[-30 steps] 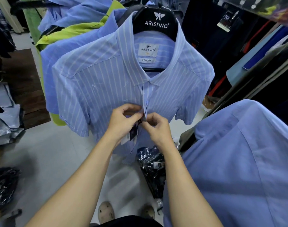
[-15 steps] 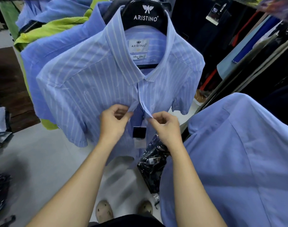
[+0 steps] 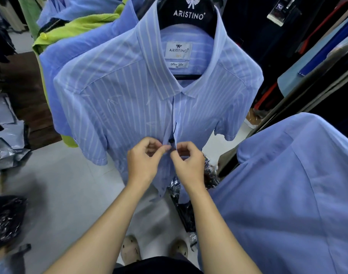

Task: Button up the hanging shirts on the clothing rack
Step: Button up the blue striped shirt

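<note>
- Head view: a blue shirt with white stripes (image 3: 129,107) hangs front and centre on a black hanger (image 3: 189,12) printed ARISTINO, its collar spread open to show the white neck label (image 3: 178,50) inside.
- Both hands meet at the shirt's front placket, about midway down the garment, with bare forearms reaching up from the bottom of the frame.
- Left hand (image 3: 144,161) pinches the left edge of the placket, thumb and forefinger pressed on the cloth and the other fingers curled into the palm.
- Right hand (image 3: 189,163) pinches the facing edge, knuckles toward the camera, its fingertips touching those of the left hand.
- Whether a button sits between the fingertips cannot be told.
- A thin black tag cord (image 3: 174,133) hangs down the placket and ends in a small dark knot just above the fingers.
- Above the hands the placket lies closed up to the collar; below them the shirt's front edges part.
- Behind the striped shirt hang a plain blue shirt (image 3: 74,56) and a lime-green garment (image 3: 80,26).
- Another plain blue shirt (image 3: 287,194) fills the lower right of the frame, close to the camera.
- Black plastic wrapping (image 3: 183,210) lies on the pale floor (image 3: 60,194) beneath the shirt, near the person's two light shoes (image 3: 130,250).
</note>
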Demonstrator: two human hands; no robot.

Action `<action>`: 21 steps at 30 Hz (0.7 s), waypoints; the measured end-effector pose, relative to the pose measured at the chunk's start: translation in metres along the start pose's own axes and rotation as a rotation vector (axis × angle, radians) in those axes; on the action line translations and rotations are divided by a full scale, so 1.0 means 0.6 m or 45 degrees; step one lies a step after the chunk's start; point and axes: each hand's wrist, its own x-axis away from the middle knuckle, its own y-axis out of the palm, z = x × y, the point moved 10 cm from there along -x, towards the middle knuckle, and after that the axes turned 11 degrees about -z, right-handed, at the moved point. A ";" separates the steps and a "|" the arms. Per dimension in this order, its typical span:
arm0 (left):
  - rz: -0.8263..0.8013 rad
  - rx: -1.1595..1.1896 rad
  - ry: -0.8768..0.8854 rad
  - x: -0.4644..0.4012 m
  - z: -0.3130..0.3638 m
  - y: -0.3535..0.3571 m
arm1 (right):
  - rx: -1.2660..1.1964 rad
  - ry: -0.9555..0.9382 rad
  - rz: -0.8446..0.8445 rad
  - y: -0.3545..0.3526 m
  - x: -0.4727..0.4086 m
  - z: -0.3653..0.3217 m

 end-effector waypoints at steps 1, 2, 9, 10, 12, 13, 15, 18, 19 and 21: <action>-0.013 0.022 -0.021 0.002 -0.004 0.003 | -0.049 0.021 0.004 0.004 0.003 0.003; -0.024 0.036 -0.035 0.003 -0.006 0.005 | -0.083 0.028 0.005 0.007 0.005 0.004; -0.187 0.257 -0.094 0.011 -0.010 0.012 | -0.186 0.037 -0.027 0.014 0.006 0.002; -0.181 0.265 -0.101 0.011 -0.012 0.010 | -0.210 0.039 -0.031 0.015 0.007 0.001; -0.140 0.246 -0.101 0.011 -0.013 0.006 | -0.251 0.040 -0.043 0.016 0.008 -0.001; -0.120 0.228 -0.094 0.011 -0.014 0.006 | -0.259 0.038 -0.049 0.017 0.010 -0.003; -0.102 0.211 -0.074 0.009 -0.015 0.006 | -0.267 0.029 -0.052 0.017 0.011 -0.005; -0.126 0.208 -0.057 0.008 -0.012 0.008 | -0.277 0.025 -0.067 0.017 0.011 -0.005; -0.143 0.209 -0.055 0.010 -0.009 0.010 | -0.278 0.028 -0.075 0.018 0.010 -0.003; -0.162 0.224 -0.074 0.013 -0.006 0.014 | -0.271 0.029 -0.085 0.018 0.009 -0.001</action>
